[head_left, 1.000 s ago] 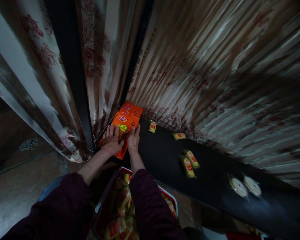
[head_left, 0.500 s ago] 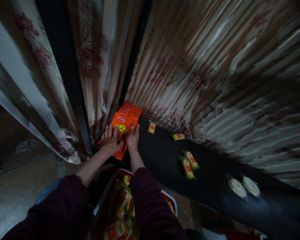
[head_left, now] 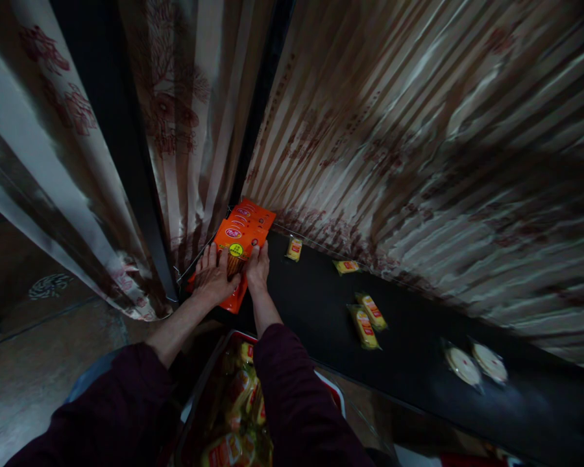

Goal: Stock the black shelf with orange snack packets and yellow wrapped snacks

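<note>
Several orange snack packets (head_left: 246, 231) lie overlapped in a row at the left end of a black shelf (head_left: 311, 295). My left hand (head_left: 213, 279) rests flat on the nearer packets, fingers spread and pointing away from me. Along their right side, my right hand (head_left: 257, 264) touches the edge, its fingers stretched forward and fairly straight. The top packet carries a white-and-red logo and a yellow round label. Both palms hide part of the lower packets.
Small yellow wrapped cakes (head_left: 364, 326) lie scattered on the shelf. Two round pale packaged items (head_left: 463, 365) sit farther right. A red-and-white basket (head_left: 338, 392) of yellow packets stands below my arms. Striped curtain (head_left: 394, 162) and dark posts (head_left: 121, 130) bound the shelf.
The view has shifted very slightly. Both hands stay on the orange packets in nearly the same place, and nothing on the shelf has visibly moved.
</note>
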Available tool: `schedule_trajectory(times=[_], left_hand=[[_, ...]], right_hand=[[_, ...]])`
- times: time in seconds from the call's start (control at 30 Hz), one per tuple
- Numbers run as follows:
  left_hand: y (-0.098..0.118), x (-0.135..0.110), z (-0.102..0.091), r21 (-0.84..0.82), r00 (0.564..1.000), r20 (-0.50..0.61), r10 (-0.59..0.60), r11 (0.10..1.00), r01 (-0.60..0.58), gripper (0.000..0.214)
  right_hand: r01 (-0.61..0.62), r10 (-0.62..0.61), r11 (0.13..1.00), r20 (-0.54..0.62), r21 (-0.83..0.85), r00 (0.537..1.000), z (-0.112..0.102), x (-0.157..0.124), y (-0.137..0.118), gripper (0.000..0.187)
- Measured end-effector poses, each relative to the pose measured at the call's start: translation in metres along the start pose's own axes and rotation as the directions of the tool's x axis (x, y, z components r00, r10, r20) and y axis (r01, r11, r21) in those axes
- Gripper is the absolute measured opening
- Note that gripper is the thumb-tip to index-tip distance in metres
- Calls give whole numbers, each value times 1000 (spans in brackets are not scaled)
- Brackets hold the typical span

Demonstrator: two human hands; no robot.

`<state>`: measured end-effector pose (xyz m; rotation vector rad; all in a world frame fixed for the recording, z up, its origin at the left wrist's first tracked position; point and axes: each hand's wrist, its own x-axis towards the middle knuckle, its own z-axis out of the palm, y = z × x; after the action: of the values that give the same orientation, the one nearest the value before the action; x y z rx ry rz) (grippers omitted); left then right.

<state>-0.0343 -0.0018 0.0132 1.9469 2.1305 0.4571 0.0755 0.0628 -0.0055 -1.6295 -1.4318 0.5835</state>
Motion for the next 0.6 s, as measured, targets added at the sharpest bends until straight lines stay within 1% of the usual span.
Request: schedule_trajectory(times=[0.1,0.3,0.43,0.6], left_hand=[[0,0,0,3,1000,-5,8,1000,-8,73],[0,1,-1,18,1000,-8,16,1000,-16,75],[1,2,1,14,1000,-9,16,1000,-16,75],[1,4,4,14,1000,-25,15,1000,-15,75]], right_hand=[[-61,60,998,36,20,998,0,1,-2,63],[-114,114,991,0,68,993,-2,8,-2,65],[-118,120,987,-15,107,993,-1,17,-2,64],[-116,116,983,9,143,993,0,23,-3,58]])
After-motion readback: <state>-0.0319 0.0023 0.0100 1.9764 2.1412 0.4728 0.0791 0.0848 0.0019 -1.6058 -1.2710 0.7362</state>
